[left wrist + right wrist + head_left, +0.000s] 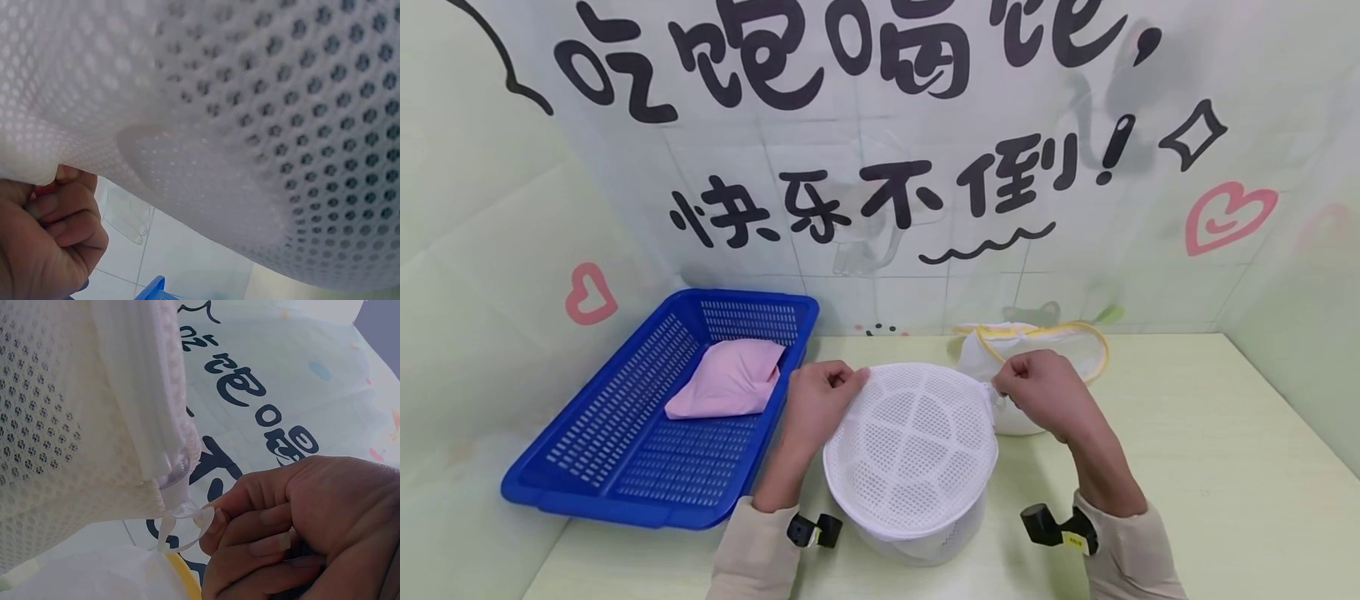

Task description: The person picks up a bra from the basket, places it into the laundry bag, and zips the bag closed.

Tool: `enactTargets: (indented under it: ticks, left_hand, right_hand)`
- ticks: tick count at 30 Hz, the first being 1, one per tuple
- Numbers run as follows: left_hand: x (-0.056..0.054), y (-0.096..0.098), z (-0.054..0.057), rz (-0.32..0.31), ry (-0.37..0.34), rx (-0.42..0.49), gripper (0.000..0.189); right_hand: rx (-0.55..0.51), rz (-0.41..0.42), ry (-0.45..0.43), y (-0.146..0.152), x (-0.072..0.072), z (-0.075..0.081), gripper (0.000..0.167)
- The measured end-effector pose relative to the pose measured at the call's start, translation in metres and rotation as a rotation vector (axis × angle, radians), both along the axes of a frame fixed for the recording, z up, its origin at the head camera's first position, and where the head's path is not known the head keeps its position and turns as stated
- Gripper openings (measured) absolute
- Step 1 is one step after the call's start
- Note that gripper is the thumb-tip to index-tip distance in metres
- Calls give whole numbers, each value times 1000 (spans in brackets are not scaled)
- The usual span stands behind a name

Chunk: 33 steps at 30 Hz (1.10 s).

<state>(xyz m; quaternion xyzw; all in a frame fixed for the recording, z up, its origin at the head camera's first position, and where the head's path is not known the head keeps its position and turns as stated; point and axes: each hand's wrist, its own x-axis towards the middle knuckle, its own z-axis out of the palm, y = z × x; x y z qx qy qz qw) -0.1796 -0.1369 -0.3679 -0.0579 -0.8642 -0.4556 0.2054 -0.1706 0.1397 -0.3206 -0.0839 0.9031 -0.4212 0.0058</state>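
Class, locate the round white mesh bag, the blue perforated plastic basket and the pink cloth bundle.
Round white mesh bag (913,450): head view, middle of its top panel.
Blue perforated plastic basket (679,473): head view, bare floor near the front.
Pink cloth bundle (726,382): head view, its middle.

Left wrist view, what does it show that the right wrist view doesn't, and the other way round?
Only the left wrist view shows the left hand, its fingers pinching the mesh, and a small corner of the blue basket at the bottom edge.

Only the right wrist view shows the right hand pinching a thin white loop, with part of a yellow-edged bag below and black lettering behind.

Both share the white mesh bag, seen up close.
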Motion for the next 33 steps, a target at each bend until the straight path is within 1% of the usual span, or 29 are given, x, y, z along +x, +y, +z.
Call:
enactTargets:
  ticks: [5,13,18,21,28,33]
  left_hand:
    - [0,1,0,15,2,3,26]
    - [-1,-1,0,75,51,-9,25]
    - [-1,-1,-1,90,68,-9,25]
    - [-1,0,-2,99,82,10,25]
    - [-2,2,-5,154,111,64,25]
    - [-2,3,-6,164,116,110,25]
  right_hand:
    - [2,-5,3,0,0,0,18]
    - [-3,-17,1,-2,0,0,17]
    - [7,-22,7,-3,0,0,17]
    - [2,-23,3,-3,0,-1,16]
    - [10,-30,12,-5,0,-1,18]
    - [21,-31,16,-7,0,0,18]
